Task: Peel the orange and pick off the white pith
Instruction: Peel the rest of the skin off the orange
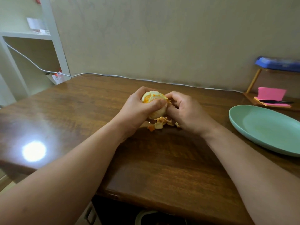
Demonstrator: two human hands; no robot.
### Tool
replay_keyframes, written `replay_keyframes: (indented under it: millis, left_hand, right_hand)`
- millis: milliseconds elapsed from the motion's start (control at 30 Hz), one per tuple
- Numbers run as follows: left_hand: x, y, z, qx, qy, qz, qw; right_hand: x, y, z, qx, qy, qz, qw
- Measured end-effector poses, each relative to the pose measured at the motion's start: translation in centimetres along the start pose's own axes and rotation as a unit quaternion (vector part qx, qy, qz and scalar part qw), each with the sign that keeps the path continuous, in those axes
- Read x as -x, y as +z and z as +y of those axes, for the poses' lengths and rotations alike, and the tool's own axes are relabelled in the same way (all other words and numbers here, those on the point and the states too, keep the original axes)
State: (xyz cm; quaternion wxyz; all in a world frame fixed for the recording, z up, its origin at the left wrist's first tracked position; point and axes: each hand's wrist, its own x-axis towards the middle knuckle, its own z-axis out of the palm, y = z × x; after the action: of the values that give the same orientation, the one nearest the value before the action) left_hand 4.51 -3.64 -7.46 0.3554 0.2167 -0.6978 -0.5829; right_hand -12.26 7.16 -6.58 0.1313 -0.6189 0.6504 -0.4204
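The orange (pixel 152 98), mostly peeled and covered in pale pith with some orange flesh showing, is held above the middle of the wooden table (pixel 81 111). My left hand (pixel 138 109) grips it from the left, with the thumb across its front. My right hand (pixel 185 109) has its fingers curled against the orange's right side and pinches at its surface; the fingertips are partly hidden. Several torn peel pieces (pixel 159 124) lie on the table just below the hands.
A green plate (pixel 266 129) sits at the right. Behind it a small wooden stand (pixel 253 85) holds pink sticky notes (pixel 271 94) and a black pen (pixel 276 101). A white cable (pixel 113 76) runs along the table's far edge. Shelves (pixel 29 36) stand at the left.
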Motion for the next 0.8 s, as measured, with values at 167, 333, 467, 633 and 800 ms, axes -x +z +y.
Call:
replay_keyframes:
  millis: [167, 333, 467, 633, 800]
  left_hand:
    - [0.0, 0.1, 0.0, -0.012, -0.012, -0.031, 0.999]
    - [0.5, 0.2, -0.3, -0.196, 0.103, -0.005, 0.975]
    - [0.7, 0.4, -0.2, -0.151, 0.121, 0.021, 0.981]
    - [0.8, 0.4, -0.1, -0.166, 0.132, 0.048, 0.976]
    - [0.9, 0.6, 0.1, -0.15, 0.14, 0.064, 0.977]
  right_hand:
    - [0.1, 0.1, 0.1, -0.067, 0.07, 0.004, 0.995]
    - [-0.2, 0.6, 0.3, -0.15, 0.146, 0.032, 0.977]
    - [-0.2, 0.7, -0.3, -0.261, 0.171, -0.012, 0.95]
    - [0.2, 0.8, -0.8, -0.358, 0.181, -0.065, 0.914]
    - [0.3, 0.9, -1.0, -0.354, 0.171, -0.055, 0.918]
